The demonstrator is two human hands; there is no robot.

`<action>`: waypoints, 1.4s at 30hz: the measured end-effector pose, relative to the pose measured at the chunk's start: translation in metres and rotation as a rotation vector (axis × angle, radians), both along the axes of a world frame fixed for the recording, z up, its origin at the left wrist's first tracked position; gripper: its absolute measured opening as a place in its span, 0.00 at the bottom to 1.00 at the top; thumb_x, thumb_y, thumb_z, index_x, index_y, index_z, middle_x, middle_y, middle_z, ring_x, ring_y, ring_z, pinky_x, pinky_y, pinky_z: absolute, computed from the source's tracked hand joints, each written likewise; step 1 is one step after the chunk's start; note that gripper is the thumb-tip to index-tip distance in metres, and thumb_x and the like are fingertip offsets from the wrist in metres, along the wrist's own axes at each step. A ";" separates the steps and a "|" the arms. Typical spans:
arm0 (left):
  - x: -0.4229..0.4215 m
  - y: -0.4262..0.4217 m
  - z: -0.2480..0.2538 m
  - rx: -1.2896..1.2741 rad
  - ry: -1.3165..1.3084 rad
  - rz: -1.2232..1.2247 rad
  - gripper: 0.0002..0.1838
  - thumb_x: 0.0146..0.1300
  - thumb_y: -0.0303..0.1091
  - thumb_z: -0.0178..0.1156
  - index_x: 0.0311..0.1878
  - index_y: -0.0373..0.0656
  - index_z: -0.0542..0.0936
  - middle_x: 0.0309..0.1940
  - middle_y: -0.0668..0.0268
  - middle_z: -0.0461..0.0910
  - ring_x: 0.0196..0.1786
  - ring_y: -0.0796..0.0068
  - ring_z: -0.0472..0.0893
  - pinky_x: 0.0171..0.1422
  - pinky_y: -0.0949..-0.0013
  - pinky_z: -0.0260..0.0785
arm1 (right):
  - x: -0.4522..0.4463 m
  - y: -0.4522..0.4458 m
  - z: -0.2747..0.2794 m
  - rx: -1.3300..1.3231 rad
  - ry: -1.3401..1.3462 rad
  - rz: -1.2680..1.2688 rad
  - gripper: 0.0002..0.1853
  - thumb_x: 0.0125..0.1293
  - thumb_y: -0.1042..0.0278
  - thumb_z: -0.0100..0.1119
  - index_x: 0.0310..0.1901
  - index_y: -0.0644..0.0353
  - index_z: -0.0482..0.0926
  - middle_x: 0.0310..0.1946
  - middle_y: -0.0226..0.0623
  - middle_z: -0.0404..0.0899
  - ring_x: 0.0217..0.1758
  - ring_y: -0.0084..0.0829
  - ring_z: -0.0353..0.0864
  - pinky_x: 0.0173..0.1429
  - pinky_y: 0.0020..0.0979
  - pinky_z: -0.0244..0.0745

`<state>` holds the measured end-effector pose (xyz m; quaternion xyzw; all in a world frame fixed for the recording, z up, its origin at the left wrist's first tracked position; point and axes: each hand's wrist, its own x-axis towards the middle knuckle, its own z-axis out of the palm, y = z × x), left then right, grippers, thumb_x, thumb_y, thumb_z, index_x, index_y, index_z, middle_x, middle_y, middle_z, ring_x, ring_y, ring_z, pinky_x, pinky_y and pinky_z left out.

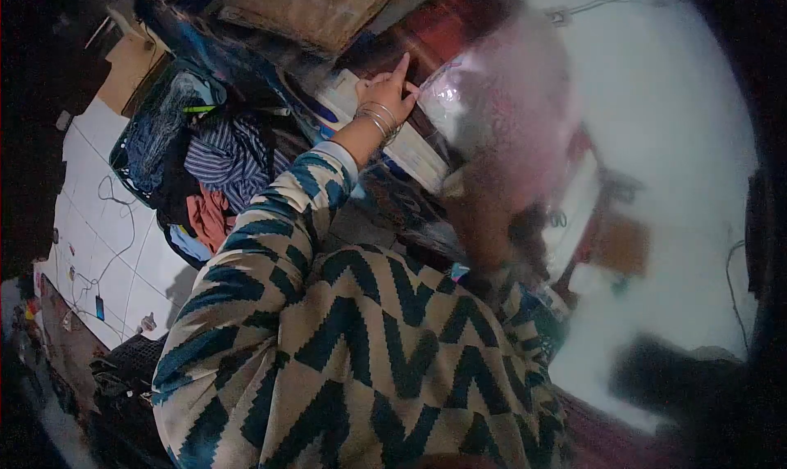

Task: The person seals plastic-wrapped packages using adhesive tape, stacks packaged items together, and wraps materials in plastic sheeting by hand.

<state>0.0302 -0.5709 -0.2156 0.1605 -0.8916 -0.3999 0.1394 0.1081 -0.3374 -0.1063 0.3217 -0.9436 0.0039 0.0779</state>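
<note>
My left hand (385, 96), with thin bangles at the wrist, reaches over a white box-like item (416, 157). Its index finger is stretched out, and the other fingers are spread and partly bent. The hand is beside the near edge of a shiny clear plastic bag or wrap (449, 96); whether it touches is unclear. Below the plastic is a brown, smeared shape that may be my right hand; its fingers cannot be made out. A dark reddish-brown surface (438, 30) lies beyond my left hand.
On the left, a dark crate (125, 161) holds clothes, including a striped cloth (234, 157) and an orange-red cloth (209, 219). A brown cardboard piece (311, 10) lies at the top. A cable (131, 223) crosses the white tiles (90, 198). Haze blurs the right side.
</note>
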 end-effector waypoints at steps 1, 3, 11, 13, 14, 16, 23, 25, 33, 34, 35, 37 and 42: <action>-0.001 0.001 -0.002 -0.044 0.003 0.024 0.44 0.56 0.44 0.61 0.73 0.56 0.49 0.41 0.78 0.82 0.56 0.71 0.73 0.57 0.56 0.51 | -0.001 0.003 -0.004 -0.039 0.039 0.033 0.23 0.53 0.60 0.62 0.51 0.58 0.75 0.50 0.43 0.77 0.54 0.45 0.75 0.54 0.45 0.70; -0.001 0.003 -0.001 -0.088 0.005 0.045 0.44 0.56 0.43 0.60 0.73 0.55 0.49 0.41 0.78 0.82 0.55 0.71 0.73 0.57 0.57 0.51 | -0.005 0.002 -0.011 -0.002 -0.072 -0.056 0.23 0.53 0.60 0.62 0.52 0.58 0.75 0.51 0.43 0.76 0.54 0.45 0.75 0.55 0.45 0.71; -0.003 0.010 0.019 -0.062 -0.166 0.084 0.46 0.54 0.43 0.62 0.73 0.53 0.48 0.42 0.65 0.80 0.55 0.67 0.74 0.57 0.54 0.52 | -0.005 -0.002 -0.014 0.096 -0.147 -0.206 0.24 0.55 0.60 0.59 0.54 0.55 0.73 0.50 0.43 0.77 0.53 0.47 0.75 0.60 0.47 0.65; -0.005 0.015 0.007 -0.124 -0.077 0.146 0.47 0.53 0.42 0.63 0.73 0.53 0.48 0.44 0.63 0.79 0.53 0.65 0.74 0.58 0.53 0.54 | -0.001 -0.003 -0.003 0.095 -0.121 -0.159 0.24 0.55 0.58 0.60 0.54 0.55 0.73 0.48 0.44 0.78 0.52 0.46 0.76 0.61 0.50 0.62; -0.007 0.016 0.003 -0.185 0.012 0.209 0.47 0.52 0.41 0.64 0.73 0.52 0.48 0.45 0.62 0.78 0.52 0.63 0.75 0.58 0.51 0.55 | -0.002 -0.002 -0.004 0.094 -0.119 -0.160 0.24 0.55 0.58 0.60 0.54 0.55 0.73 0.48 0.44 0.78 0.52 0.46 0.76 0.61 0.50 0.62; -0.006 0.016 0.005 -0.198 0.002 0.237 0.48 0.52 0.41 0.65 0.73 0.52 0.49 0.47 0.60 0.77 0.51 0.62 0.76 0.57 0.51 0.58 | -0.007 0.000 -0.009 0.223 -0.194 -0.206 0.23 0.54 0.57 0.61 0.52 0.54 0.75 0.43 0.43 0.80 0.49 0.46 0.78 0.58 0.52 0.65; 0.014 0.014 -0.006 0.311 0.370 0.205 0.45 0.55 0.28 0.60 0.72 0.38 0.44 0.46 0.55 0.76 0.47 0.62 0.77 0.53 0.60 0.68 | -0.001 -0.005 0.011 0.042 -0.114 -0.174 0.21 0.53 0.56 0.61 0.47 0.56 0.77 0.35 0.43 0.82 0.42 0.46 0.80 0.51 0.50 0.71; 0.021 0.029 -0.007 0.507 0.398 0.166 0.44 0.57 0.26 0.56 0.72 0.37 0.41 0.46 0.55 0.76 0.47 0.63 0.77 0.56 0.63 0.67 | -0.002 -0.010 0.020 0.122 -0.204 -0.206 0.20 0.53 0.56 0.60 0.46 0.56 0.77 0.35 0.44 0.81 0.42 0.47 0.81 0.50 0.50 0.70; -0.012 0.070 -0.026 0.730 0.357 0.131 0.42 0.61 0.31 0.47 0.72 0.41 0.35 0.61 0.46 0.67 0.59 0.52 0.73 0.61 0.65 0.65 | 0.005 -0.010 0.028 0.088 -0.174 -0.183 0.17 0.54 0.58 0.58 0.44 0.56 0.78 0.35 0.44 0.82 0.42 0.47 0.80 0.53 0.54 0.66; -0.015 0.072 -0.023 0.770 0.307 0.176 0.42 0.60 0.32 0.47 0.72 0.42 0.35 0.61 0.46 0.67 0.59 0.50 0.72 0.62 0.64 0.64 | 0.004 -0.011 0.030 0.075 -0.220 -0.206 0.17 0.54 0.58 0.58 0.44 0.56 0.78 0.34 0.44 0.82 0.42 0.47 0.80 0.53 0.54 0.65; -0.020 0.072 -0.023 0.772 0.307 0.176 0.42 0.60 0.32 0.47 0.72 0.42 0.35 0.61 0.46 0.67 0.59 0.50 0.72 0.62 0.64 0.64 | 0.001 -0.010 0.025 0.076 -0.219 -0.206 0.17 0.54 0.58 0.58 0.44 0.56 0.78 0.34 0.44 0.82 0.42 0.47 0.80 0.53 0.54 0.65; -0.030 0.073 -0.026 0.668 0.327 0.239 0.40 0.60 0.33 0.46 0.73 0.44 0.39 0.60 0.46 0.68 0.56 0.46 0.73 0.60 0.61 0.66 | -0.003 -0.004 0.013 0.051 -0.012 -0.087 0.16 0.54 0.58 0.58 0.43 0.56 0.79 0.34 0.43 0.82 0.42 0.47 0.81 0.53 0.53 0.66; -0.032 0.052 -0.029 0.669 0.278 0.074 0.38 0.60 0.34 0.46 0.72 0.42 0.44 0.59 0.46 0.69 0.56 0.45 0.73 0.60 0.61 0.65 | -0.006 0.005 0.007 0.022 -0.114 -0.092 0.25 0.51 0.59 0.61 0.52 0.58 0.73 0.45 0.49 0.75 0.51 0.50 0.73 0.59 0.54 0.62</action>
